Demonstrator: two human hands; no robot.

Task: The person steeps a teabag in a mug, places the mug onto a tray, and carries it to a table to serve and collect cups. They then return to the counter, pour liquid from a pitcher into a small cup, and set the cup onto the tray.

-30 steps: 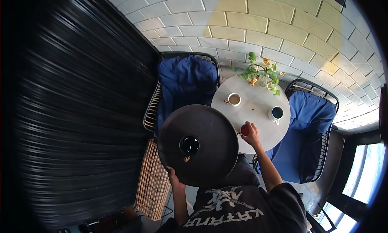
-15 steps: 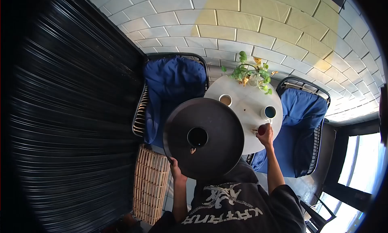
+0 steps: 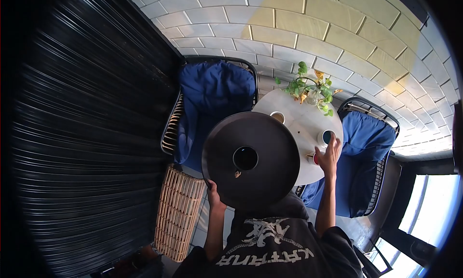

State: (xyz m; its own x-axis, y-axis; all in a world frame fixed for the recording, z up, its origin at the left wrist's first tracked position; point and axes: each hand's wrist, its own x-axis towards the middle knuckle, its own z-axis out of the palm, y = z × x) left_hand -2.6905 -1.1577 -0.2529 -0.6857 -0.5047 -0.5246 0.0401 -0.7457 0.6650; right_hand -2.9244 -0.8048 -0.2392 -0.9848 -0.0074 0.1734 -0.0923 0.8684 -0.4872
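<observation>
My left hand [image 3: 215, 196] grips the lower left rim of a round black tray [image 3: 272, 181]. On the tray stand a dark round cup [image 3: 245, 158] and a small brown scrap [image 3: 237, 174]. Over the right side of the round table, my right hand [image 3: 330, 156] has its thumb and fingers apart. The fingertips are at a white mug with a blue-green inside [image 3: 326, 136]; whether they touch it I cannot tell. A cup with a red inside [image 3: 314, 159] is beside the thumb, partly covered by the hand. Behind the tray's edge shows a white cup with brown contents [image 3: 278, 117].
The pale round table [image 3: 289, 104] carries a glass vase with a leafy plant [image 3: 312, 95] near the brick wall. Blue-cushioned chairs stand left [image 3: 217, 87] and right [image 3: 364, 133]. A wicker stand [image 3: 178, 213] is low on the left, beside a black slatted wall [image 3: 96, 133].
My right hand has let go of the red-inside cup and moved up to the blue-green mug, fingers spreading. The tray stays in my left hand. The whole view has shifted slightly.
</observation>
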